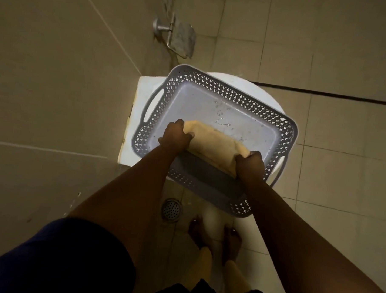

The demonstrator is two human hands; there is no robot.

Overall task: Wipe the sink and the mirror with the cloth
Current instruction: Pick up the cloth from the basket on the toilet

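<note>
1. Bottom of frame: two bare feet (214, 236) stand on the tiled floor, with a round floor drain (172, 210) just to their left.
2. Centre: the left hand (176, 136) has its fingers curled round the left end of the yellow cloth (212, 145).
3. Centre right: the right hand (250, 165) clamps the cloth's right end in a closed fist.
4. The cloth is bunched into a roll, stretched between both hands above the grey perforated basket (214, 103).
5. Water droplets lie on the basket floor, beyond the cloth.
6. The basket rests on a white toilet (256, 89).
7. Upper centre: a metal paper holder (177, 37) is fixed to the wall.
</note>
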